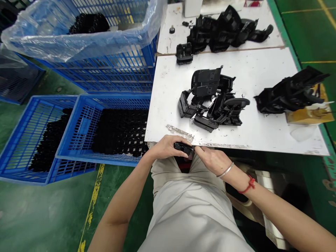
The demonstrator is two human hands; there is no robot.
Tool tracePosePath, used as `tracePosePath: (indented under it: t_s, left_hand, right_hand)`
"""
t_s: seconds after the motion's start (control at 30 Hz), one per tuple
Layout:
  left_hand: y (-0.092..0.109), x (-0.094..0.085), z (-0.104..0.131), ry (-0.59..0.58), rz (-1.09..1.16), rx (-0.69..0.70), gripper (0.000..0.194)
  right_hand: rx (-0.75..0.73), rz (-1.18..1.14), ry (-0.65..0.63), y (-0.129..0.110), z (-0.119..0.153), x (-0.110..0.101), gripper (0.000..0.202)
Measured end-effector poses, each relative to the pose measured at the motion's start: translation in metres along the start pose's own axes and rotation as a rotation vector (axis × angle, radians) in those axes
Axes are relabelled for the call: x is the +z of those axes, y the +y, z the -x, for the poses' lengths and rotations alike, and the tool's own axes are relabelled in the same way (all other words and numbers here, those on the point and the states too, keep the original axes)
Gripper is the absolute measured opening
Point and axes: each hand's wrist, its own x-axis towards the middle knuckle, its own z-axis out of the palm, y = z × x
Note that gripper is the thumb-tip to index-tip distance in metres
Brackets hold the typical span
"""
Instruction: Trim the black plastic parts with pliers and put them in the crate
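Person sits at the near edge of a white desk [168,84], both hands low at that edge, L of its middle. L hand [166,147] grips a small black part [181,147], thumb on one side, fingers on the other; part is right at the desk's near edge. R hand [213,160] is curled, fingertips at the part's R end; can't tell if it's pinching the part itself or some thin thing there. R wrist has a silver bangle [225,170] & a red cord [248,185]. Mid-desk: a loose heap of black plastic pcs [206,82], shells & frames jumbled. Far end of desk, past the seam: a bigger black pile [223,29], w/ a single black pc [184,54] just L of it, nr the seam, and a small round pc [172,30] farther back. R side of desk: a stack of black pcs [283,94] leaning by a yellow box [301,117]. L of desk, on the green floor [63,213]: a tall blue crate [105,75] w/ clear plastic liner [78,47], black pcs inside; nearer, two low blue crates, one [102,160] beside the desk, other [23,179] farther L, both w/ black parts inside.
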Motion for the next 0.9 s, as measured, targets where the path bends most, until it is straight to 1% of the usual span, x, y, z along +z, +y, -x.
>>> tracePosePath:
  t_s: [0.13, 0.47, 0.67, 0.9]
  left_hand:
    - [0.0019, -0.0016, 0.0003, -0.008, 0.001, -0.012, 0.037]
    - [-0.0005, -0.0011, -0.0003, -0.007, -0.011, 0.026, 0.038]
    - [0.0005, -0.0021, 0.0006, -0.023, -0.026, 0.013, 0.038]
    - [-0.0011, -0.0046, -0.0001, -0.036, 0.001, -0.004, 0.038]
  right_hand:
    - [0.0, -0.006, -0.018, 0.0003, -0.0027, 0.0001, 0.027]
    - [-0.004, -0.023, -0.049, -0.0015, -0.0059, -0.0034, 0.028]
    - [-0.022, -0.061, -0.058, 0.0024, -0.0022, -0.0017, 0.026]
    - [-0.017, -0.093, -0.072, 0.0019, -0.0059, -0.0012, 0.023]
